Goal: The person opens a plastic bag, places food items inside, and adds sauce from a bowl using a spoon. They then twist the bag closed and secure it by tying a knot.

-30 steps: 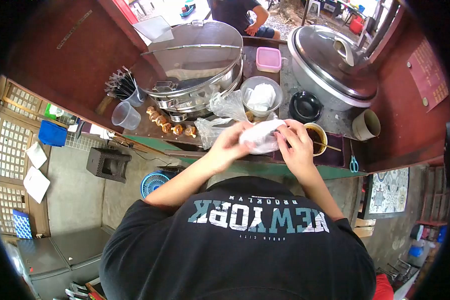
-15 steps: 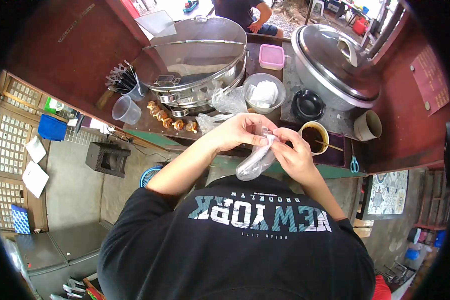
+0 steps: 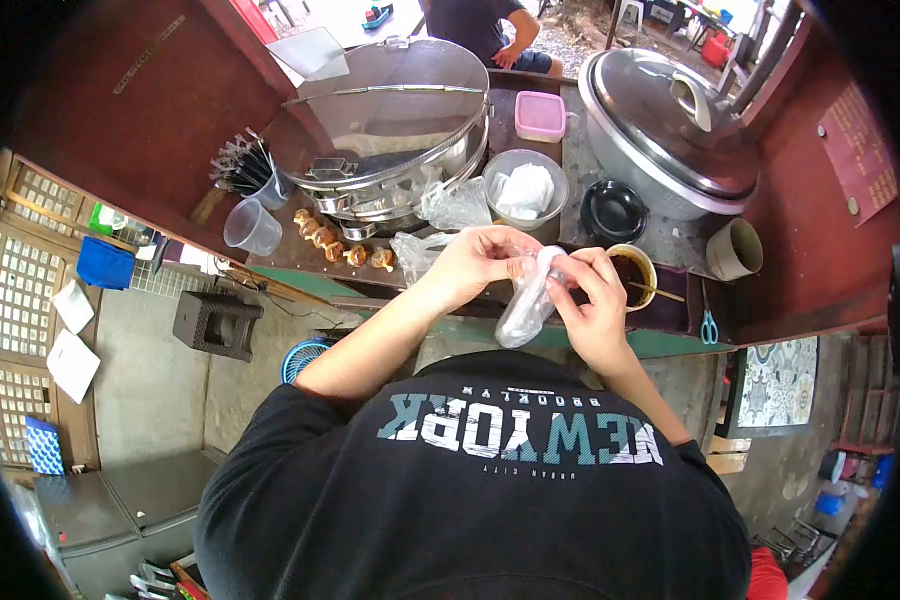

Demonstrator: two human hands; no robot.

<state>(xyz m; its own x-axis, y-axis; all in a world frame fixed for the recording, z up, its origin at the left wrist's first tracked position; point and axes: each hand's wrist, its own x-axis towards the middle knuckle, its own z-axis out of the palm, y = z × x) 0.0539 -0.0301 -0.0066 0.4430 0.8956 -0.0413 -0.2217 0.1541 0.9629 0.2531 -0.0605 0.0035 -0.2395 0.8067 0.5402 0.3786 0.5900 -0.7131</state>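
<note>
A clear plastic bag (image 3: 526, 314) hangs between my two hands, its lower end drooping toward my shirt. My left hand (image 3: 482, 264) pinches the bag's gathered top from the left, with thumb and fingers together. From the right, my right hand (image 3: 592, 296) holds the same whitish, bunched top with bent fingers. What the bag contains is hard to make out. Just beyond my right hand stands a tub of dark brown sauce (image 3: 630, 268) with a stick in it. Crumpled clear plastic bags (image 3: 417, 252) lie on the counter behind my left hand.
Several small tied bags of brown sauce (image 3: 356, 255) line the counter edge, near a clear plastic cup (image 3: 253, 229). Behind are a large lidded steel pan (image 3: 400, 185), a white-filled bowl (image 3: 560, 190), black bowls (image 3: 615, 210) and a big pot (image 3: 660, 130). Blue-handled scissors (image 3: 709, 328) hang right. A person (image 3: 470, 30) sits opposite.
The bag has risen slightly and shifted right, its top now bunched higher between my fingers. My right hand's fingers have curled and moved up around it.
</note>
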